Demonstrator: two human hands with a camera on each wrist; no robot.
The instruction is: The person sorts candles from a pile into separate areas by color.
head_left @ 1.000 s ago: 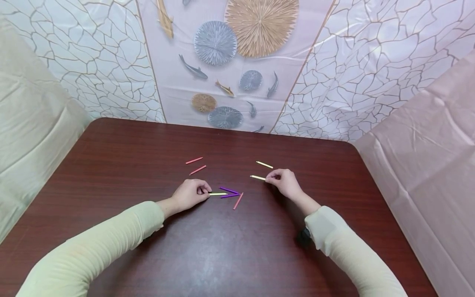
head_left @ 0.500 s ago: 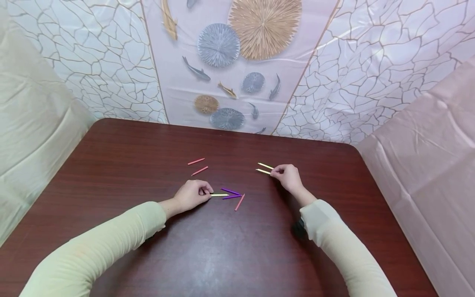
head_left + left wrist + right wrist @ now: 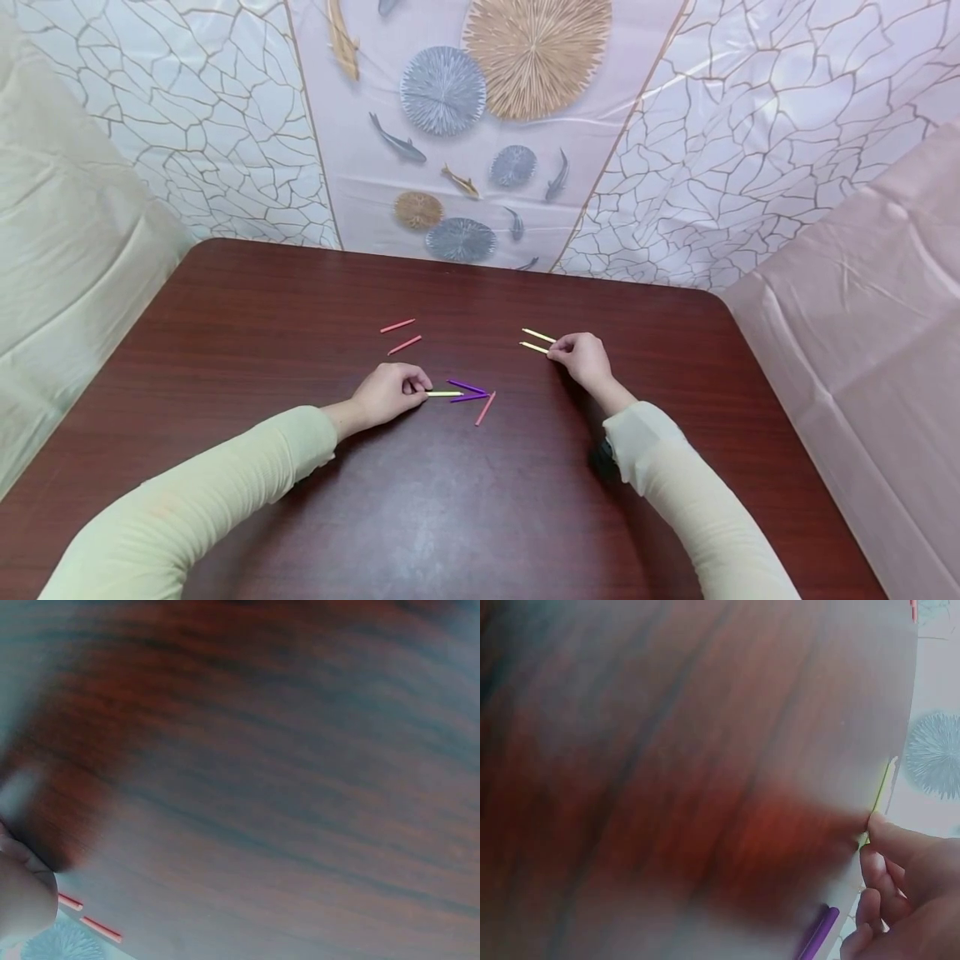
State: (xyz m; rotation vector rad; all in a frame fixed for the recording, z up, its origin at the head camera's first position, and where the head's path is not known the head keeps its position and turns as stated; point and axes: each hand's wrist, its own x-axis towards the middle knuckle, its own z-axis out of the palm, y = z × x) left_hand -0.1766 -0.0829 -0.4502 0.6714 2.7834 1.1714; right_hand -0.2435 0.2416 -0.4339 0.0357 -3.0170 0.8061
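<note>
The head view shows one yellow stick (image 3: 445,393) at the fingertips of the left hand (image 3: 390,393), which pinches its near end between thumb and finger, the rest of it lying toward the right hand (image 3: 583,358). The right hand pinches a second yellow stick (image 3: 535,347), which points back toward the left hand's side; the right wrist view shows thumb and finger narrowed on a yellow stick. A third yellow stick (image 3: 538,335) lies just beyond the one in the right hand, roughly alongside it; whether the fingers touch its near end cannot be told.

Between the hands, an upper purple stick (image 3: 467,387) and a lower purple stick (image 3: 468,398) form a sideways V, its point toward the right hand. The tip of the left hand's yellow stick reaches in between their spread ends. A red stick (image 3: 485,409) slants from beside that point toward the person. Two more red sticks (image 3: 401,335) lie apart from each other beyond the left hand.

Everything rests on the dark wood table (image 3: 442,517). Pale sleeves (image 3: 225,467) cover both forearms, and past the hands hangs a patterned backdrop (image 3: 360,183) with fish and round discs.
</note>
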